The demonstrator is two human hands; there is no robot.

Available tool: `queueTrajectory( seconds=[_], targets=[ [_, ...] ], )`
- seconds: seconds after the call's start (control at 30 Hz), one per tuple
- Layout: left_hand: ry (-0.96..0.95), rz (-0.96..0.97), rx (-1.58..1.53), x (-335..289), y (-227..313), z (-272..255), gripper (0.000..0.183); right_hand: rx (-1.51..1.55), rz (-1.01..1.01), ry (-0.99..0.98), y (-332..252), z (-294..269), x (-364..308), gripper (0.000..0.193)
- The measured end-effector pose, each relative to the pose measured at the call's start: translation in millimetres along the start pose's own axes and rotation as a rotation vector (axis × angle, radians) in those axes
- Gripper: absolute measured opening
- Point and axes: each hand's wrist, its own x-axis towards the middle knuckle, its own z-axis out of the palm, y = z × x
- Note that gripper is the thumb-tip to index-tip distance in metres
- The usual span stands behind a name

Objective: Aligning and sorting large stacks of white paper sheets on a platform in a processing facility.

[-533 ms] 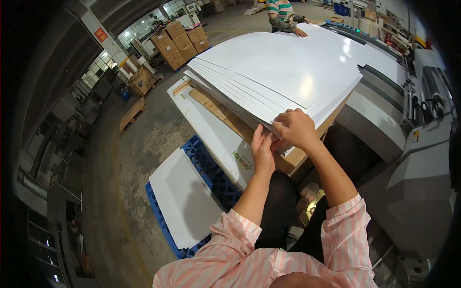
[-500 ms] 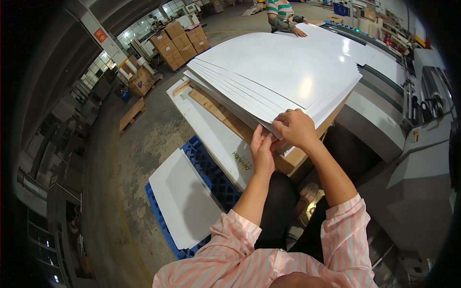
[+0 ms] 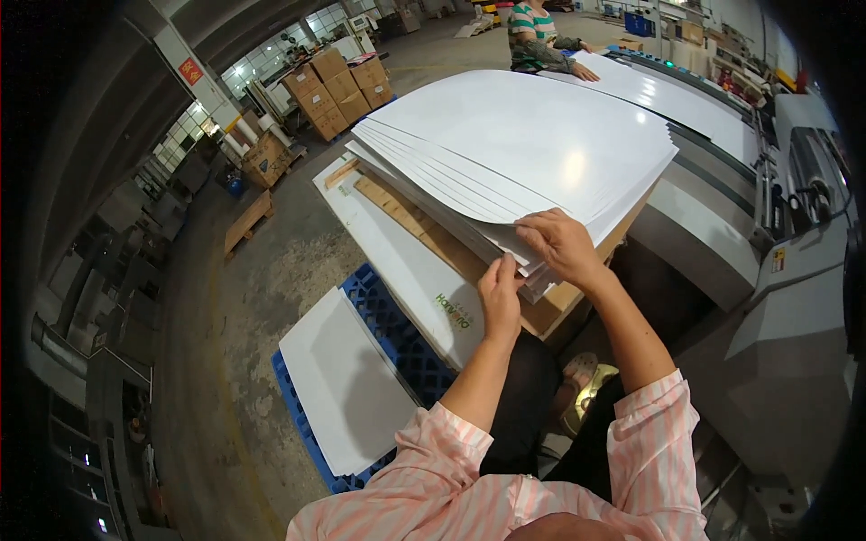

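Observation:
A thick stack of large glossy white sheets (image 3: pixel 505 135) lies in front of me, its edges fanned out in steps. At the near corner my right hand (image 3: pixel 561 245) is closed on the upper sheets, with that corner bent up. Just below and to its left, my left hand (image 3: pixel 500 290) pinches the edge of the sheets underneath, thumb uppermost. A dark gap shows between the raised sheets and the lower ones. How many sheets each hand holds is hidden.
Under the stack is a wooden pallet (image 3: pixel 397 207) beside a long white board (image 3: pixel 406 261). At lower left, white sheets (image 3: pixel 347 388) lie on a blue plastic pallet (image 3: pixel 311 439). A grey machine (image 3: pixel 695 225) stands right. Across the stack, a co-worker's hand (image 3: pixel 585 70) touches another sheet.
The near corner of the upper sheets is lifted higher, and the gap below is wider. My left hand has shifted slightly down and right. The co-worker's hands have moved right.

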Motion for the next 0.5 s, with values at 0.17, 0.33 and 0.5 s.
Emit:
queueTrajectory(
  seconds=[0.17,0.33,0.5],
  targets=[
    [-0.027,0.040,0.111,1,-7,-2,0.016,0.845,0.655,0.264,7,-3,9,0.035],
    [0.022,-0.037,0.067,-2,-1,1,0.014,0.339,0.254,0.360,-7,-1,5,0.024],
    [-0.083,0.049,0.106,3,-13,-9,0.014,-0.018,0.144,-0.226,-13,-10,0,0.018]
  ],
)
